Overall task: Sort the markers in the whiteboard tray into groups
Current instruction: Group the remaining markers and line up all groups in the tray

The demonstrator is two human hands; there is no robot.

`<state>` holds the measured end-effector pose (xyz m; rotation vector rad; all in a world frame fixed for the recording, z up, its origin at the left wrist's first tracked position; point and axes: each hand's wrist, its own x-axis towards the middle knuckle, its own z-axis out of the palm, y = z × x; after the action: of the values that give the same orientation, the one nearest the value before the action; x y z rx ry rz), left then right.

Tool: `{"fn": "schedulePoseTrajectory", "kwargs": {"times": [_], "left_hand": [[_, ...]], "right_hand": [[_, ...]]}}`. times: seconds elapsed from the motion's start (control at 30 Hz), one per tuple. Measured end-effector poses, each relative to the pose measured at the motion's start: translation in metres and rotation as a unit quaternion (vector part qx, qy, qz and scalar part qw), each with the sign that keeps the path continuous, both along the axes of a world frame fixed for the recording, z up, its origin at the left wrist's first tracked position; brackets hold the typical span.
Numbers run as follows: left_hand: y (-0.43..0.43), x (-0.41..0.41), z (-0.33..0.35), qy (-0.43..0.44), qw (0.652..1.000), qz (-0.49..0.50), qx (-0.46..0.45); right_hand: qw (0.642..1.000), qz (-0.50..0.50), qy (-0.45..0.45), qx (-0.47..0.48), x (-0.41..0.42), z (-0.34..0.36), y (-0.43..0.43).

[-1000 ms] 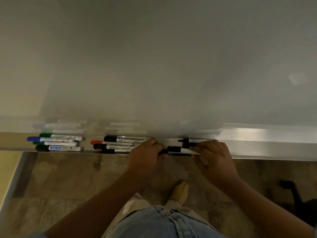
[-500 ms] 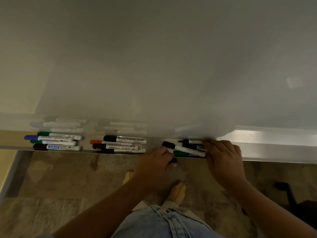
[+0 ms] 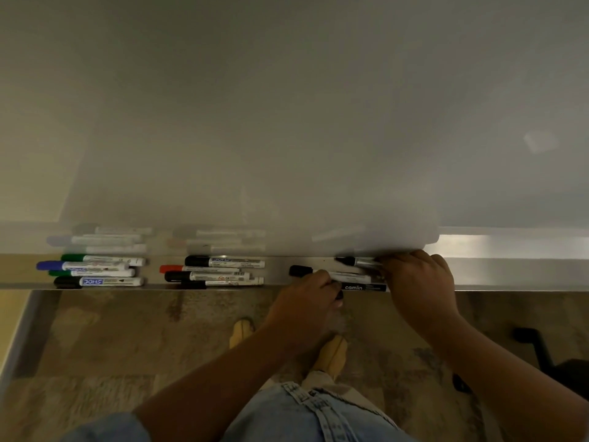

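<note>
Left hand (image 3: 306,295) pinching black camlin marker (image 3: 365,287) in silver metal whiteboard tray (image 3: 510,273), right hand (image 3: 417,279) hiding its far end, grip unclear, blue-green marker cluster (image 3: 95,270) and red-black marker cluster (image 3: 216,271) leftward

Tray (image 3: 510,272): along foot of whiteboard (image 3: 287,122), floor (image 3: 111,339) below. In tray, far left: left cluster (image 3: 95,270), four markers lengthwise. Centre cluster (image 3: 216,271), four markers, near its right. Right cluster (image 3: 353,277) further right, between left hand (image 3: 306,298) and right hand (image 3: 417,282), touching both.

My left hand (image 3: 306,291) grips the camlin marker (image 3: 363,287) by its cap end, at the front of the tray (image 3: 510,275); my right hand (image 3: 417,279) covers its other end.
</note>
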<state>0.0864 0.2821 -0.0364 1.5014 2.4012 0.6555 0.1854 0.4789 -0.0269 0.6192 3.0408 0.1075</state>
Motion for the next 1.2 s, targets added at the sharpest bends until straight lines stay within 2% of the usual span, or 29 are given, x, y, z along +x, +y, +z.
{"fn": "schedulePoseTrajectory", "kwargs": {"times": [0.1, 0.37, 0.47, 0.63, 0.73, 0.83, 1.0, 1.1, 1.13, 1.2], "left_hand": [[0.003, 0.002, -0.002, -0.015, 1.000, 0.016, 0.006], [0.007, 0.005, 0.000, 0.018, 1.000, 0.014, 0.009], [0.005, 0.003, -0.002, -0.004, 0.999, 0.032, -0.003], [0.006, 0.004, 0.002, 0.027, 0.999, 0.026, 0.033], [0.004, 0.005, 0.001, -0.011, 0.999, 0.040, 0.033], [0.004, 0.004, -0.001, 0.007, 0.998, 0.038, 0.039], [0.001, 0.003, -0.003, -0.076, 0.994, 0.075, 0.025], [-0.004, -0.001, 0.008, -0.128, 0.984, 0.117, 0.048], [-0.007, -0.003, 0.016, -0.191, 0.969, 0.140, 0.071], [-0.016, -0.011, 0.029, -0.345, 0.910, 0.193, 0.127]], "right_hand": [[0.999, 0.019, 0.021, 0.015, 0.001, -0.003, 0.002], [0.985, 0.090, 0.144, 0.036, 0.008, -0.024, 0.011], [0.975, 0.122, 0.182, 0.028, 0.009, -0.027, 0.017], [0.959, 0.169, 0.229, 0.012, 0.011, -0.027, 0.024], [0.953, 0.183, 0.242, 0.009, 0.010, -0.027, 0.026], [0.955, 0.179, 0.238, -0.002, 0.010, -0.030, 0.026], [0.958, 0.141, 0.243, -0.050, 0.011, -0.017, 0.017], [0.951, 0.068, 0.253, -0.166, 0.011, 0.009, 0.003], [0.938, 0.041, 0.257, -0.228, 0.012, 0.020, -0.003], [0.903, 0.012, 0.268, -0.335, 0.015, 0.043, -0.015]]}}
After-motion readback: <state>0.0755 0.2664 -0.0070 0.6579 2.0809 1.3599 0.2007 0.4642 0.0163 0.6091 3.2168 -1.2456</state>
